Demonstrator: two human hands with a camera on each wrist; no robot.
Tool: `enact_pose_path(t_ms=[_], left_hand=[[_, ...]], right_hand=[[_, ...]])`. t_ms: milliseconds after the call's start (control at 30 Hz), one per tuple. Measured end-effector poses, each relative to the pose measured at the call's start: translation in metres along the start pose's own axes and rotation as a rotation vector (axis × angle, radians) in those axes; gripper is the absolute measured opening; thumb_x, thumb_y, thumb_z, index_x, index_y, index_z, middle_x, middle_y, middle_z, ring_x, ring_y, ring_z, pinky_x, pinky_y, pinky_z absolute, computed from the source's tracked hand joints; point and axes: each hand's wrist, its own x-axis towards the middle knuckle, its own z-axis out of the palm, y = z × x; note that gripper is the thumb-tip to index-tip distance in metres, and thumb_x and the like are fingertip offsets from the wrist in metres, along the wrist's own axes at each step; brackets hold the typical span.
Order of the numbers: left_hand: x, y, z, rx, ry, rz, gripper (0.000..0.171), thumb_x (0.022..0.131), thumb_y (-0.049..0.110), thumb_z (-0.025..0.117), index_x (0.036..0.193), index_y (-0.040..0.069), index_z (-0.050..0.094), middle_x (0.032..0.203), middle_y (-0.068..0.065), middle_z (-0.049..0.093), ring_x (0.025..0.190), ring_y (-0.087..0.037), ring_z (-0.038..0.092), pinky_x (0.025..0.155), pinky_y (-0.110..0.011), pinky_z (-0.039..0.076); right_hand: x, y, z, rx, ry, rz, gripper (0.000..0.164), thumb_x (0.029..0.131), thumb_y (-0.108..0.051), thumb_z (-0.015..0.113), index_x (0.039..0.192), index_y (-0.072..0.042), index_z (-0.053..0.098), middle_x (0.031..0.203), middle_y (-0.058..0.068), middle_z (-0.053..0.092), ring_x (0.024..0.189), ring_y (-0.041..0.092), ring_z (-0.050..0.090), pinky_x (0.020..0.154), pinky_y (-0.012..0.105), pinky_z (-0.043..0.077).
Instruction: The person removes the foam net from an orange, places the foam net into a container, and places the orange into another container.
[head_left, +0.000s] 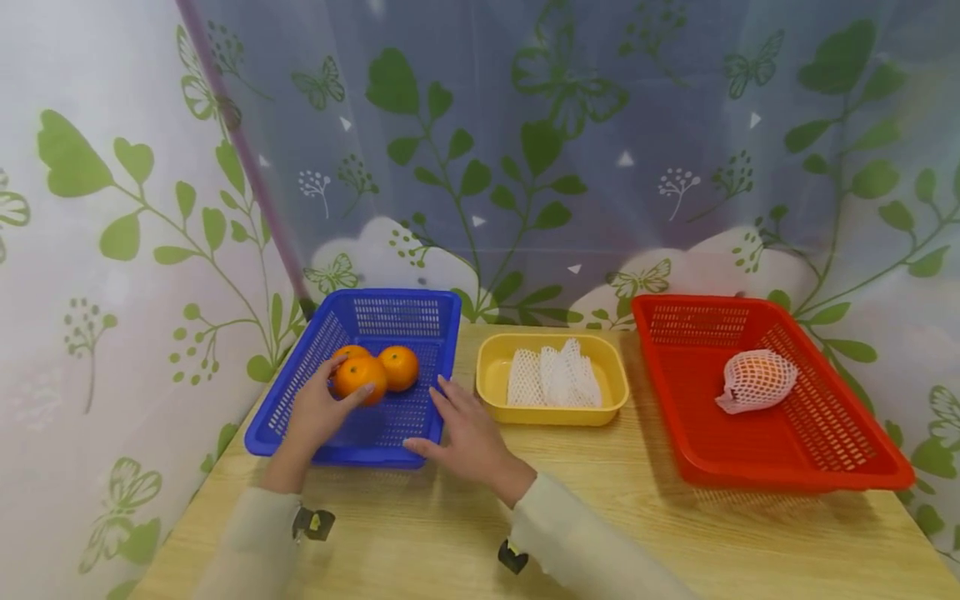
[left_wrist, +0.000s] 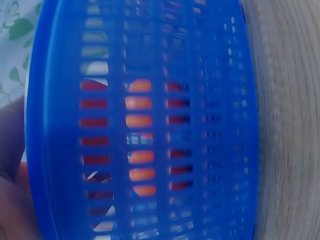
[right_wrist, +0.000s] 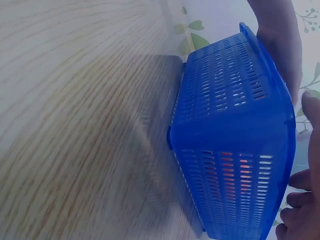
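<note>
Inside the blue basket [head_left: 352, 457], my left hand [head_left: 318, 408] holds the nearest orange [head_left: 360, 381] between thumb and fingers. Two more oranges lie beside it: one right behind [head_left: 400, 368] and another mostly hidden at the back left [head_left: 349, 352]. Over the basket's right front corner hovers my right hand [head_left: 472, 437], its fingers loosely extended at the rim and nothing in its grasp. The left wrist view shows orange patches through the slotted wall [left_wrist: 140, 120]; the right wrist view shows the basket's outside [right_wrist: 225, 120] beside the right fingers [right_wrist: 300, 200].
A yellow tray [head_left: 551, 416] with white foam net sleeves [head_left: 570, 377] stands mid-table. To the right, a red basket [head_left: 720, 446] contains a fruit in a net sleeve [head_left: 759, 379]. Patterned curtain [head_left: 480, 150] surrounds the wooden table [head_left: 420, 533].
</note>
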Motion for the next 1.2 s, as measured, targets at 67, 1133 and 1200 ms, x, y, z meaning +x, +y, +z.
enact_pose_path(t_ms=[67, 1133, 1200], left_hand=[[0.003, -0.003, -0.002, 0.013, -0.004, -0.005, 0.079, 0.088, 0.042, 0.070, 0.147, 0.001, 0.035, 0.143, -0.027, 0.043, 0.125, -0.044, 0.046, 0.102, -0.057, 0.039], [0.026, -0.039, -0.010, 0.289, -0.163, -0.151, 0.067, 0.092, 0.035, 0.065, 0.140, -0.005, 0.040, 0.137, -0.034, 0.045, 0.124, -0.051, 0.043, 0.105, -0.061, 0.033], [0.025, -0.038, -0.012, 0.288, -0.175, -0.158, 0.067, 0.092, 0.034, 0.065, 0.141, -0.004, 0.039, 0.138, -0.034, 0.044, 0.125, -0.051, 0.041, 0.105, -0.062, 0.032]], right_hand=[[0.000, 0.000, 0.001, -0.019, -0.021, 0.012, 0.086, 0.089, -0.063, 0.055, 0.148, -0.003, 0.037, 0.159, 0.011, 0.024, 0.147, 0.028, 0.017, 0.117, 0.048, 0.021], [0.004, -0.009, -0.004, -0.102, -0.081, 0.050, 0.086, 0.088, -0.064, 0.056, 0.146, -0.003, 0.041, 0.156, 0.013, 0.030, 0.146, 0.029, 0.022, 0.118, 0.044, 0.022], [0.004, -0.010, -0.005, -0.103, -0.080, 0.050, 0.086, 0.087, -0.064, 0.056, 0.146, -0.003, 0.041, 0.156, 0.013, 0.030, 0.145, 0.030, 0.023, 0.118, 0.044, 0.022]])
